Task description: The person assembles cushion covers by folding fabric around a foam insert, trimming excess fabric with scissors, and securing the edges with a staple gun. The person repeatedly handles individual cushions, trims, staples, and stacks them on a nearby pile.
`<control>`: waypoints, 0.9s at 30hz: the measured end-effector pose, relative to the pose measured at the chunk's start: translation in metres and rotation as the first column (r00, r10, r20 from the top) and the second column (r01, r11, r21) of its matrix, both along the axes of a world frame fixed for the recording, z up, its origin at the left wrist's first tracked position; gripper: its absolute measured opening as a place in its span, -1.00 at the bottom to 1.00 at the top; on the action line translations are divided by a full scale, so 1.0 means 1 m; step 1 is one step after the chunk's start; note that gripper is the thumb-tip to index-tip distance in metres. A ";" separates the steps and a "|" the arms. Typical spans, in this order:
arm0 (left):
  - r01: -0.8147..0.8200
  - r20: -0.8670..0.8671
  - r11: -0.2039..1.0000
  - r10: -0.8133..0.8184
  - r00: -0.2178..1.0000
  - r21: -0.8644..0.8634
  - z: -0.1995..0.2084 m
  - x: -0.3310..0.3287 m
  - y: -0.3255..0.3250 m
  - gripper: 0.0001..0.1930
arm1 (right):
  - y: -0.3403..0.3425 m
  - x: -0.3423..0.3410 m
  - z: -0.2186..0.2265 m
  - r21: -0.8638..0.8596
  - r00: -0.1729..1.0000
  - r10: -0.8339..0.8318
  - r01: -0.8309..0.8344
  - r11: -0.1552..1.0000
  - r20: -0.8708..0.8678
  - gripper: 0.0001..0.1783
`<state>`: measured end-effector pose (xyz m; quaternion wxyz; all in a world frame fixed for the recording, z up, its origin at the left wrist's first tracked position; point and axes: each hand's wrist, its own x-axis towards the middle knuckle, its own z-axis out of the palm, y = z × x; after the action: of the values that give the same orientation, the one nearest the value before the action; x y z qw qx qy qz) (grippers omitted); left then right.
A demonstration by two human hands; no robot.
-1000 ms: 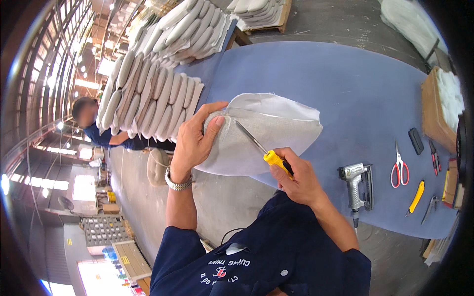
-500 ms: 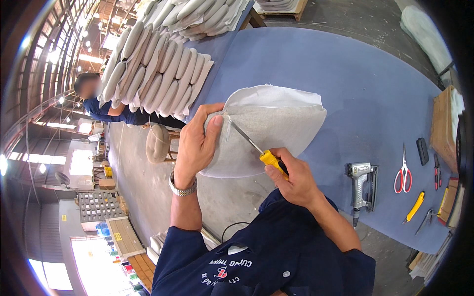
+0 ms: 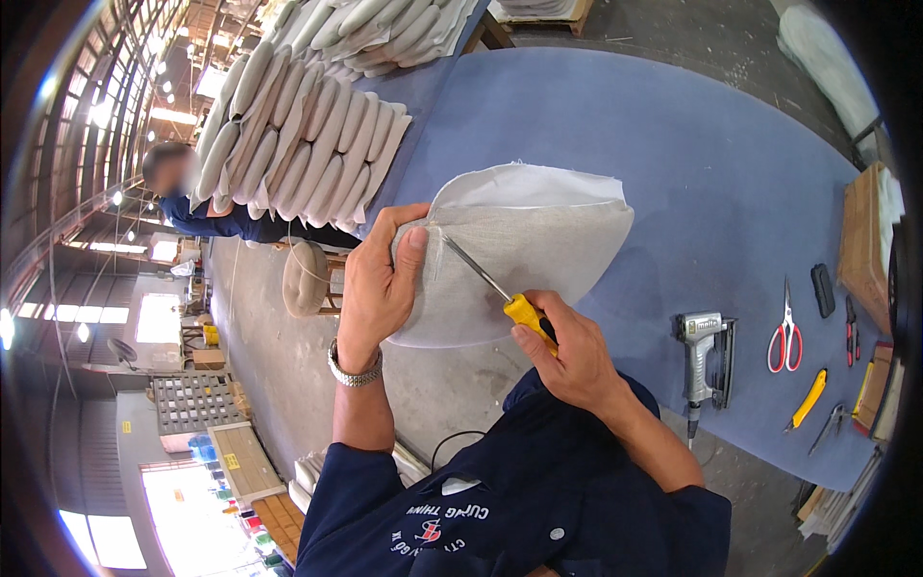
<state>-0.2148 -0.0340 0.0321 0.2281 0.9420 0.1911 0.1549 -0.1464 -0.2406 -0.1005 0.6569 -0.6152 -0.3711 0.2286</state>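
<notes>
My left hand (image 3: 385,279) grips the left edge of a grey fabric-covered cushion (image 3: 519,255), thumb on top and the fingers mostly hidden behind it. White lining (image 3: 538,188) shows along the cushion's far edge, where a few threads fray. In my right hand (image 3: 572,351) is a screwdriver (image 3: 522,310) with a yellow and black handle. Its metal shaft points up and left, and the tip meets the grey fabric close to my left thumb, beside a short pulled crease.
A blue-topped table (image 3: 663,183) carries a staple gun (image 3: 704,356), red-handled scissors (image 3: 785,337), a yellow cutter (image 3: 808,399), pliers (image 3: 852,332) and a black object (image 3: 822,290) on the right. Cushions (image 3: 308,135) are stacked at far left; a person (image 3: 207,212) stands behind them.
The screwdriver tip has shifted slightly on the fabric, and the loose, fuzzy bit by the tip now looks flatter. Both hands keep nearly the same place and hold.
</notes>
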 end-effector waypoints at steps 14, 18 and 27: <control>0.025 0.020 1.000 -0.026 0.999 0.015 0.002 0.006 -0.007 -0.68 | -0.011 0.008 0.014 -0.044 0.989 -0.049 0.056 0.997 0.143 -0.59; 0.016 -0.006 1.000 -0.016 1.000 0.018 0.003 0.008 -0.010 -0.68 | -0.017 0.010 0.015 -0.067 0.975 -0.073 0.089 0.994 0.210 -0.59; 0.000 -0.042 0.998 0.003 0.999 0.065 0.009 0.009 -0.020 -0.69 | -0.014 0.002 0.013 -0.007 0.980 -0.110 0.113 0.994 0.167 -0.58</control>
<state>-0.2057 -0.0538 0.0409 0.1931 0.9519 0.1913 0.1415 -0.1447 -0.2546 -0.0876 0.6303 -0.6574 -0.3876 0.1425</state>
